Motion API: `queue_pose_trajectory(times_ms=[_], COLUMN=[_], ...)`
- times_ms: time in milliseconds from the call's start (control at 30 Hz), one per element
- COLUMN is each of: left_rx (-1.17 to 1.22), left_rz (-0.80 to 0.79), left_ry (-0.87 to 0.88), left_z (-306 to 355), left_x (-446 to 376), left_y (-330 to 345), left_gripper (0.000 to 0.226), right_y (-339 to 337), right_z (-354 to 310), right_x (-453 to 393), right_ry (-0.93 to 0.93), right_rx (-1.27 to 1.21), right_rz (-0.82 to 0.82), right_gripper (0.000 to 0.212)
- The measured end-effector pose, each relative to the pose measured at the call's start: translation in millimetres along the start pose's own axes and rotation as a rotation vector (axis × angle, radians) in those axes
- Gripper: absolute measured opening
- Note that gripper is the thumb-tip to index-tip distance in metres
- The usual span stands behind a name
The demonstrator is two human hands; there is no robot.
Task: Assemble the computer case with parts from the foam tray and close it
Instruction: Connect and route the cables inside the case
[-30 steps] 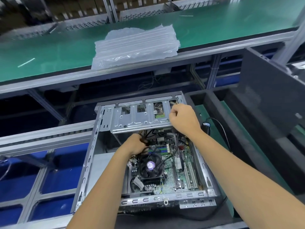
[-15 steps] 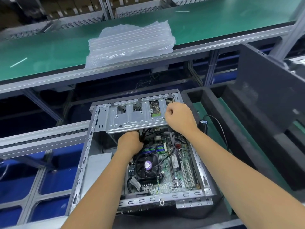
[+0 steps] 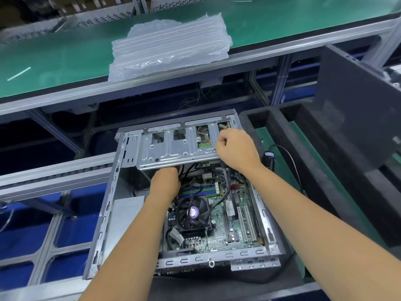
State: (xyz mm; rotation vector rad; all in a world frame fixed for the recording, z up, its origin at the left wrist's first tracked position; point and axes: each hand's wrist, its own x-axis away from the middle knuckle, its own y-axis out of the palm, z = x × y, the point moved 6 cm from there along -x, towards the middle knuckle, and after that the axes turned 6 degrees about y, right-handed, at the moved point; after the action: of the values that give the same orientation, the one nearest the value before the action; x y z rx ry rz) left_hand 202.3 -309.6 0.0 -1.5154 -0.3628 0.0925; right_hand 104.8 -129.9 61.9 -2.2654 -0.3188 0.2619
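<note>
Head view: right hand (image 3: 237, 149) fingers curled on stamped-steel drive cage (image 3: 173, 148); left hand (image 3: 166, 183) fingers hidden beneath.

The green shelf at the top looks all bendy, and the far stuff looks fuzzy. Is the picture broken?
Not broken: in the head view the wide lens bows the green shelf and stretches the arms near the bottom edge; the far corners are soft and dark; the computer case, the fan and the right hand are fairly sharp; the plastic bag shines under the lights.
</note>
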Motion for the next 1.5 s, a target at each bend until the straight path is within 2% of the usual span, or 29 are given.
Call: queue_pose_trajectory(times_ms=[233, 333, 400, 500, 567, 633, 733, 833, 1000, 1133, 1233, 1367, 1500], left_rx=[-0.205, -0.055, 0.073, 0.111, 0.158, 0.165, 0.188, 0.267, 0.408, 0.351, 0.293, 0.192, 0.192], left_rz=[-0.013, -0.016, -0.034, -0.163, -0.236, -0.296, -0.313, -0.295, -0.155, -0.146, -0.196, -0.16, -0.165], left_ry=[-0.069, -0.143, -0.167, -0.172, -0.17, -0.142, -0.142, -0.151, -0.119, -0.036, 0.027, 0.073, 0.105], left_z=[-9, -18, -18, -15, -15, -14, -13, -13, -15, -8, 4, 12, 15], left_x=[4, 6, 6, 6, 7, 7, 10, 10, 7, 2, -4, -6, -6], left_y=[-2, -1, 0, 7, 10, 13, 13, 13, 7, 10, 17, 20, 22], left_gripper=[0.018, 0.023, 0.037, 0.062, 0.069, 0.058, 0.028, 0.026, 0.02, 0.008, 0.034, 0.03, 0.026], right_y=[1, -1, -1, -1, -1, -1, 0, 0, -1, 0, 0, -1, 0], right_z=[0, -2, -2, -2, -2, -3, -3, -3, -3, -3, -4, -4, -5], right_x=[0, 0, 0, 0, 1, 1, 1, 1, 1, 1, 2, 3, 3], right_ry=[-0.009, -0.01, -0.006, -0.007, -0.012, -0.015, -0.017, -0.014, -0.006, -0.003, -0.007, -0.022, -0.026], right_rx=[0.014, 0.017, 0.013, 0.017, 0.021, 0.025, 0.02, 0.021, 0.026, 0.033, 0.038, 0.041, 0.043], right_rz=[0.005, 0.012, 0.011, 0.011, 0.016, 0.019, 0.025, 0.025, 0.027, 0.018, 0.014, 0.021, 0.027], right_gripper=[0.021, 0.029, 0.031, 0.029, 0.029, 0.03, 0.031, 0.028, 0.027, 0.025, 0.024, 0.019, 0.017])
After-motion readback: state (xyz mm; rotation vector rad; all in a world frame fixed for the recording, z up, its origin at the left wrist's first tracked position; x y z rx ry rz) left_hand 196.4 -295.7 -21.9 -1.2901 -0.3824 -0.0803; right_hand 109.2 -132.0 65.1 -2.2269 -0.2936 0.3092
